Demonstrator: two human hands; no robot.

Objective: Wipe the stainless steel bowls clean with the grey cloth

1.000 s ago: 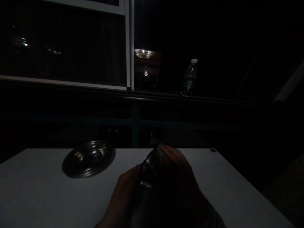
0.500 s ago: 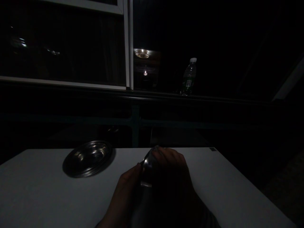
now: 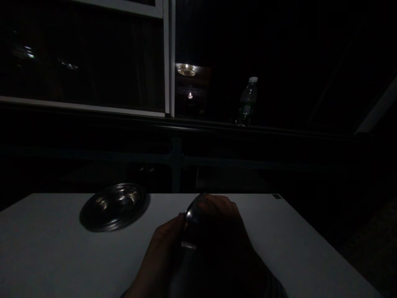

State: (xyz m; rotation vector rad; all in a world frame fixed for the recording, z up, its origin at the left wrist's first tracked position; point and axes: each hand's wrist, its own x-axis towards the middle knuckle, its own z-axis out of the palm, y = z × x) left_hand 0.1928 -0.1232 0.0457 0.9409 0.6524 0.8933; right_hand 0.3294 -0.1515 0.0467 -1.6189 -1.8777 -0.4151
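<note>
The scene is very dark. My left hand and my right hand are both closed round a dark shiny metal object, held upright over the white table near its front middle. It looks like a rounded metal dish or bowl, but I cannot make out its shape fully. My right fingers curl over its top edge. A shallow round metal plate lies flat on the table to the left, apart from my hands.
Behind the table runs a dark ledge under a white-framed window. A plastic water bottle with a white cap stands on the ledge at the right. Reflected lamps glow in the glass.
My hands and the metal object have shifted slightly; my right fingers slid a little lower over its top edge. The plate has not moved.
</note>
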